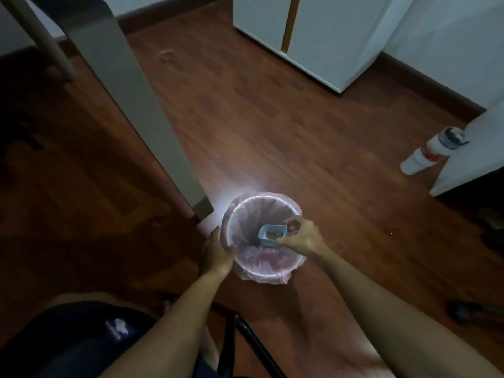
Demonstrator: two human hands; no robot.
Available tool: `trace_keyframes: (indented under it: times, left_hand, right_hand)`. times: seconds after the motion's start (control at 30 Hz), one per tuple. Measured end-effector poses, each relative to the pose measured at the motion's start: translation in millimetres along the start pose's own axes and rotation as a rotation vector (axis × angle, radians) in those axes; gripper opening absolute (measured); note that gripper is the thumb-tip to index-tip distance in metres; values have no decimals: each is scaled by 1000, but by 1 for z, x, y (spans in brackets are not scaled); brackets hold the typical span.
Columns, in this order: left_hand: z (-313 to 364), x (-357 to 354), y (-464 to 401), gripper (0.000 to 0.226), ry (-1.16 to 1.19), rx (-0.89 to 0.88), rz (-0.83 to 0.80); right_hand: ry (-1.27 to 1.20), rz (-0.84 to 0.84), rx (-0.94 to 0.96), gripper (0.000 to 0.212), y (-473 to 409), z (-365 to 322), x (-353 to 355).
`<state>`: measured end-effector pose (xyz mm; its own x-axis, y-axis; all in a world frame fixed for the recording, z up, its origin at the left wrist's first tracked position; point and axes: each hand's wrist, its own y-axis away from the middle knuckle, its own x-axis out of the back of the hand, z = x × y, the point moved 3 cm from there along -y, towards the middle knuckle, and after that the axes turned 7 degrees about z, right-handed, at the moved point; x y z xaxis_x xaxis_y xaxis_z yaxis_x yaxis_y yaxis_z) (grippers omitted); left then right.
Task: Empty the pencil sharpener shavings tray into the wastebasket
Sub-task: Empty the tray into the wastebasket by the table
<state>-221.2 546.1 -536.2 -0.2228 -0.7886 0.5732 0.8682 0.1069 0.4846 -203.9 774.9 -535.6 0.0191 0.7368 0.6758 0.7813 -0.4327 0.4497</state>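
Note:
A small round wastebasket [246,211] lined with a pinkish plastic bag stands on the wooden floor, lit brightly from above. My right hand [301,236] holds a light blue shavings tray [266,240] over the basket's opening, its open side facing up with brown shavings lying inside. My thumb pinches the tray's near edge and my fingers its far edge. My left hand [218,251] grips the basket's left rim, thumb over the edge.
A grey table leg [152,124] comes down just left of the basket. A white bottle [428,152] lies on the floor at right beside white furniture [327,36]. A dark chair frame [245,339] and my legs fill the bottom.

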Motion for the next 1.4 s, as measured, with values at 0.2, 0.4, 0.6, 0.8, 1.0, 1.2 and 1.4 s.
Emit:
trace_keyframes:
  times: [0.2, 0.4, 0.6, 0.8, 1.0, 1.2, 1.4]
  left_hand:
    - [-5, -11, -7, 52, 67, -3, -47]
    - [-3, -10, -8, 46, 144, -19, -73]
    - [-5, -11, -10, 40, 194, -32, -96]
    - [-4, -11, -9, 44, 226, -34, -121]
    - [-3, -12, -10, 40, 216, -51, -110]
    - [-2, -11, -9, 39, 202, -44, -109]
    - [-6, -14, -12, 44, 145, -50, -115]
  right_hand:
    - [157, -15, 88, 53, -5, -13, -28]
    - [405, -23, 182, 60, -21, -26, -45]
    - [478, -87, 236, 67, -30, -36, -56]
    - [509, -58, 264, 70, -32, -42, -58]
    - [419, -16, 246, 69, -33, -41, -55]
    - [304, 9, 247, 50, -33, -40, -53]
    - [307, -1, 255, 57, -31, -41, -55]
